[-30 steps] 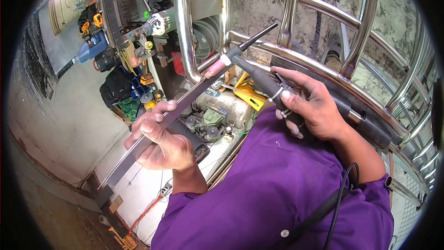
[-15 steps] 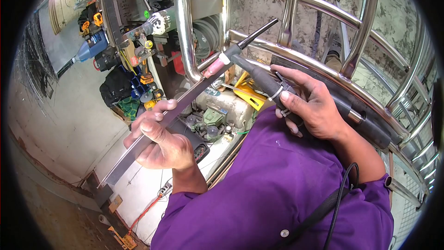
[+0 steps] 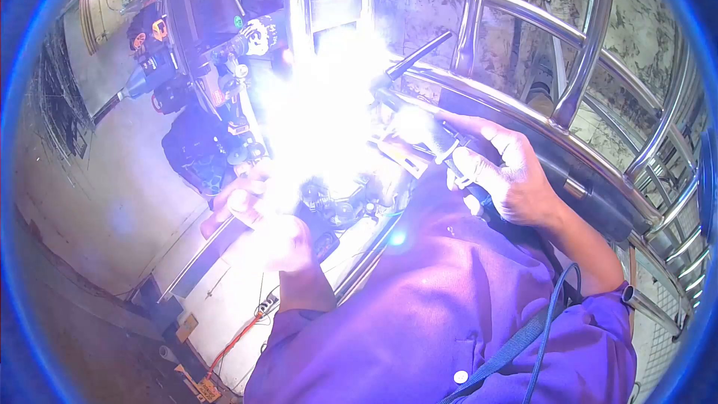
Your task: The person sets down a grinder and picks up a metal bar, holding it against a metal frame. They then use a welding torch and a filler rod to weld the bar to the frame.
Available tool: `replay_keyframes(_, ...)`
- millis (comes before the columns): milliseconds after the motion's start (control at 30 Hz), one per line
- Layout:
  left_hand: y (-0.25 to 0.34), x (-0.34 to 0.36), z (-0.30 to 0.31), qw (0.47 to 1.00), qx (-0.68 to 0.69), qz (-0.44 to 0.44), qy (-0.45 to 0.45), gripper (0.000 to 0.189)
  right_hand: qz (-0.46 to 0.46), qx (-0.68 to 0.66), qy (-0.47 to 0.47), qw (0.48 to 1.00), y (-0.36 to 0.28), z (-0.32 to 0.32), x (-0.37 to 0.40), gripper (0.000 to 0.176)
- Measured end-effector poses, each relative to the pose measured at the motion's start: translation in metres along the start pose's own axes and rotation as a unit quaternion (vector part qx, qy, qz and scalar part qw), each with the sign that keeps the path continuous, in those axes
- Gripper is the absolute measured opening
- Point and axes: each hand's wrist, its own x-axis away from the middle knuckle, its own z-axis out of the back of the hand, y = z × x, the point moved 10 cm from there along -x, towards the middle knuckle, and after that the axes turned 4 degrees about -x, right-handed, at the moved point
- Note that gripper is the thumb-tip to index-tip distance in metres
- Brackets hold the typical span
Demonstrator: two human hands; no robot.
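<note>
A glaring white-blue welding arc (image 3: 321, 112) hides the torch nozzle and the upper part of the flat metal bar. My right hand (image 3: 508, 172) is wrapped round the dark handle of the welding torch (image 3: 449, 135), and the torch's black back cap (image 3: 422, 52) sticks up to the right of the glare. My left hand (image 3: 262, 224), partly washed out by the light, grips the flat metal bar (image 3: 198, 258), whose lower end juts out down and to the left.
Polished metal tube railings (image 3: 538, 19) curve across the top and right. Tools and a blue bottle (image 3: 142, 78) lie at the upper left. An orange cable (image 3: 235, 340) runs over the pale floor at the lower left.
An intense arc has lit up at the torch's tip, whitening the middle of the view and turning the edges blue. Both hands stay in nearly the same places.
</note>
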Motion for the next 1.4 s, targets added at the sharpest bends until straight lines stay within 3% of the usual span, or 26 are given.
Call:
replay_keyframes(167,0.007,-0.002,-0.001,0.992,-0.122,-0.02,0.029,0.032,0.011,-0.027,-0.008,1.0,0.004,0.001,-0.002,0.053)
replay_keyframes(267,0.011,-0.001,-0.015,0.998,0.056,0.012,0.017,0.031,0.017,-0.058,-0.012,0.998,0.002,-0.001,0.0,0.06)
replay_keyframes(1133,0.012,-0.002,-0.015,0.999,0.045,-0.007,-0.003,0.03,-0.01,-0.091,-0.045,0.995,0.004,-0.006,-0.002,0.057)
replay_keyframes(1333,0.008,-0.002,-0.013,0.999,0.043,0.0,-0.014,0.027,-0.008,-0.074,-0.045,0.996,0.003,-0.005,-0.001,0.054)
replay_keyframes(1400,0.005,-0.001,-0.011,0.999,0.044,0.005,-0.011,0.027,0.033,-0.005,-0.014,0.999,0.001,0.0,-0.004,0.051)
